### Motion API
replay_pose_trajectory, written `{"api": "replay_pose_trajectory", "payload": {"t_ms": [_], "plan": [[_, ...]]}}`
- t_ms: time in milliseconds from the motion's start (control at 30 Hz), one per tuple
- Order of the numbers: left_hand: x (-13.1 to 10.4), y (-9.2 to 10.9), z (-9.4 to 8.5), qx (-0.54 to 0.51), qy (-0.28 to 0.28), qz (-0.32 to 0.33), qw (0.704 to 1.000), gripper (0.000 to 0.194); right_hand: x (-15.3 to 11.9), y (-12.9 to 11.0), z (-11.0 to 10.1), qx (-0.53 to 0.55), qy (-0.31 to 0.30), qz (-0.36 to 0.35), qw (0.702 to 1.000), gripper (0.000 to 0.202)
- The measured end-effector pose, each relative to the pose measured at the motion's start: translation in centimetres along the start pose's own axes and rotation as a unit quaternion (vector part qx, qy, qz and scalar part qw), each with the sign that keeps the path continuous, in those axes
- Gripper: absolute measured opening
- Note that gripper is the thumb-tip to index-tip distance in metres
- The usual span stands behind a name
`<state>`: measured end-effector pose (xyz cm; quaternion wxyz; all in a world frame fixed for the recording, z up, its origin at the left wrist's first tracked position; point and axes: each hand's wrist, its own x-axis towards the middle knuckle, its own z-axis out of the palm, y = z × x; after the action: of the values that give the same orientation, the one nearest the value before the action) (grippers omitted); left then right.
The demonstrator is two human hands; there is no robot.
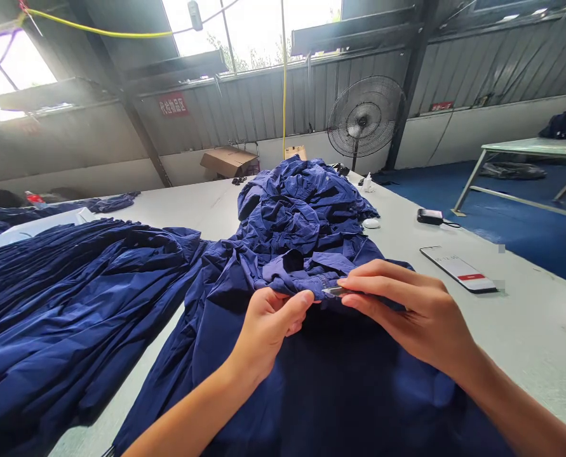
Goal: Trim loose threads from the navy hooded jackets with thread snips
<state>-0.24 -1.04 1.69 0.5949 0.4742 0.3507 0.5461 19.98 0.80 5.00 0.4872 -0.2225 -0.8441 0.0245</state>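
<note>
A dark blue garment (244,355) lies spread towards me over the table's near edge. My left hand (276,324) is closed on a folded, seamed edge of it, thumb on top. In my right hand (401,304) a small pair of metal thread snips (334,291) is pinched between thumb and fingers. Their pointed tip rests at the stitched seam, just right of my left thumb. Most of the snips' body is hidden by my fingers. Behind both hands rises a crumpled heap of the same blue cloth (292,203).
Left lies a pile of pleated blue garments (73,304). On the white table (540,330) at right are a phone (458,269), a small black device (430,217) and a white round object (371,223). Farther back stand a cardboard box (229,161) and a fan (366,117).
</note>
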Motion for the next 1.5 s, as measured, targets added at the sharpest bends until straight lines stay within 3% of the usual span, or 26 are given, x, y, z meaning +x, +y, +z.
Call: {"api": "replay_pose_trajectory", "payload": {"t_ms": [267,833,1033,1500], "plan": [[0.07,0.19,0.05,-0.032,0.006,-0.018,0.999,0.038,0.02,0.3,-1.0,-0.041,-0.029,-0.018,0.999,0.018],[-0.12,0.3,0.07,-0.053,0.001,-0.027,0.998,0.034,0.27,0.37,-0.66,0.011,-0.047,0.001,0.999,0.017],[-0.02,0.27,0.02,-0.048,0.005,-0.021,0.999,0.039,0.26,-0.01,-0.57,-0.024,-0.057,-0.056,0.997,0.011],[0.0,0.49,0.12,-0.05,0.016,-0.026,0.998,0.035,0.21,0.45,-1.2,-0.08,-0.008,-0.012,0.997,0.017]]}}
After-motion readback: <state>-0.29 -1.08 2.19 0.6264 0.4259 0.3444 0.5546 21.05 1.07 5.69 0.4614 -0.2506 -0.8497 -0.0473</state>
